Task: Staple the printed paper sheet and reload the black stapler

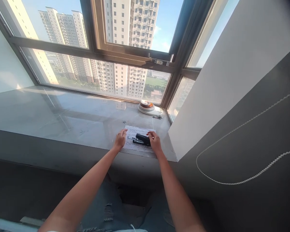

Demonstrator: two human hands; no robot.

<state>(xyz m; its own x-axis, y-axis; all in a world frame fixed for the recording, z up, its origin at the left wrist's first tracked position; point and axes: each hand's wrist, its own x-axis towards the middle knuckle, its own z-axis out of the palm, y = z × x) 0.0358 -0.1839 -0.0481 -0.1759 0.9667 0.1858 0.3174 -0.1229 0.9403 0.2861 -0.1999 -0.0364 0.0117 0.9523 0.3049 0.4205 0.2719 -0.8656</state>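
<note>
A printed sheet of paper lies near the front edge of a grey window sill. On top of it rests a black stapler. My left hand lies on the paper's left edge, fingers curled down onto the sheet. My right hand grips the right end of the stapler, fingers wrapped over it.
A round white and orange dish-like object sits at the back right of the sill by the window frame. A white wall rises just right of the paper. A bead cord hangs on the dark wall at right.
</note>
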